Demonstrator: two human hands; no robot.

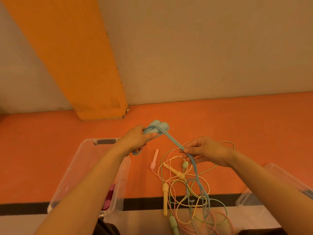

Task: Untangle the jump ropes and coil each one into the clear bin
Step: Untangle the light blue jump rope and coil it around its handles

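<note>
My left hand (137, 139) grips the two handles of a blue jump rope (171, 138) above the clear bin (79, 158). Several strands of the blue cord run down to my right hand (203, 152), which pinches them, then hang to the floor. Under my right hand lies a tangle of ropes (184, 189): yellow handles (165, 197), a pink handle (154, 159), green handles (172, 221) and thin yellow, green and pink cords. Something pink (110, 195) lies inside the bin.
An orange floor (237, 124) meets a pale wall with an orange pillar (88, 78). A black strip and a pale surface run along the near edge. A second clear plastic piece (271, 187) lies at the right under my forearm.
</note>
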